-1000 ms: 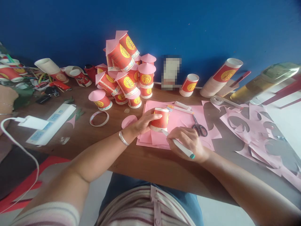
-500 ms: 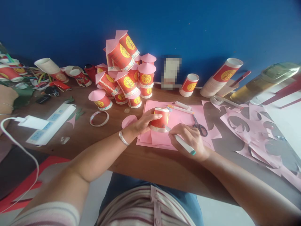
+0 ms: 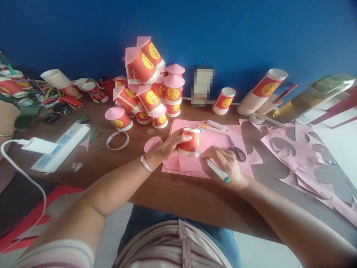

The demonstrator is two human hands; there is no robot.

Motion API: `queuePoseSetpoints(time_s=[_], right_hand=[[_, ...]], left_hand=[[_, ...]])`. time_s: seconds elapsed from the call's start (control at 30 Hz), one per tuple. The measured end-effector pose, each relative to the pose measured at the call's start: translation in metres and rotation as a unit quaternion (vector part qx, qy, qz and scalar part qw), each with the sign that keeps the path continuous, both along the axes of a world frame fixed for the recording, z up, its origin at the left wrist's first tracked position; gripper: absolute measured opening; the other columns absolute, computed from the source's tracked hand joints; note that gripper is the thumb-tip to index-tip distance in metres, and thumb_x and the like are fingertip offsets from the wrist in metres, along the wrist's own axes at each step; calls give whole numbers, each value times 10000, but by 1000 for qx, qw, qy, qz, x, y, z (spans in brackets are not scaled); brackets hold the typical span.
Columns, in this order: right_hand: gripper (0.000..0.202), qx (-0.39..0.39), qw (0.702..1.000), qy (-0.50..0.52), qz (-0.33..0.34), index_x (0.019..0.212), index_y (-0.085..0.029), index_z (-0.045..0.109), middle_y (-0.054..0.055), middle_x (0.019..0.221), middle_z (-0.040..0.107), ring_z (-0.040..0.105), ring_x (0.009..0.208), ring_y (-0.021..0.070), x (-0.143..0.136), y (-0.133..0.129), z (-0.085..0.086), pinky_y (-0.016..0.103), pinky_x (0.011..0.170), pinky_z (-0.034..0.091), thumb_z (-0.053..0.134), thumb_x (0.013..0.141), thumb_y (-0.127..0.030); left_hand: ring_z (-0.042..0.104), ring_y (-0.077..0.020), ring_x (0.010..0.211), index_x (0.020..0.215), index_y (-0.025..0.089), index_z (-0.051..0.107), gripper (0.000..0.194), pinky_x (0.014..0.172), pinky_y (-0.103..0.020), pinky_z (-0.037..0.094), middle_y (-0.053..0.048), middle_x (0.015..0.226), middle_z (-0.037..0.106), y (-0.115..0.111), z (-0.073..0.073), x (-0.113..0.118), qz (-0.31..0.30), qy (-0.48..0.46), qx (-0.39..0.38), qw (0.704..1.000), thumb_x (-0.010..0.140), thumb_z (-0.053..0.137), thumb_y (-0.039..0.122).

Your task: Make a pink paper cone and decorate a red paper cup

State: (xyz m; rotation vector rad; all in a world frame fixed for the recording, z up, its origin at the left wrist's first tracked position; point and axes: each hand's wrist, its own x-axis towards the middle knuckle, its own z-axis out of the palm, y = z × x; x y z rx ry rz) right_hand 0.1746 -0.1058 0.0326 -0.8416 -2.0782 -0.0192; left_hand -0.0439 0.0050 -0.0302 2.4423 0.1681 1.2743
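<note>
We see ourselves in a cream shirt [image 3: 167, 243] at six o'clock, banded with maroon and greyish stripes, with a dusty-pink placket [image 3: 184, 242] and a round pink button [image 3: 186, 262] down its front. At eight o'clock, our short sleeve [image 3: 61, 255] repeats the stripes. Blue trousers [image 3: 147, 217] show at seven and five o'clock. Our left hand [image 3: 170, 147] and right hand [image 3: 223, 165] are bare; a broad, textured silver bracelet [image 3: 146, 163] rings our left wrist.
</note>
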Motion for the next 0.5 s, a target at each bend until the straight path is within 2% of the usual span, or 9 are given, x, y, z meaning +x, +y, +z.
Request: queuePoseSetpoints(time_s=[0.27, 0.5], right_hand=[[179, 4, 1000, -5, -2, 853, -215, 528, -21, 682, 627, 527, 537, 99, -1, -1, 0, 234, 508, 393, 549, 932, -56], [179, -8, 999, 13, 42, 908, -214, 540, -5, 721, 654, 604, 582, 117, -1, -4, 1, 237, 552, 473, 584, 907, -41]], left_hand=[[657, -218, 1235, 1411, 275, 433, 541, 953, -345, 622, -152, 1371, 610, -3, 3, -2, 25, 16, 4, 1000, 946, 683, 153], [651, -236, 1247, 1430, 261, 417, 598, 930, -353, 624, -176, 1381, 599, -3, 5, -1, 16, 11, 9, 1000, 924, 707, 131]])
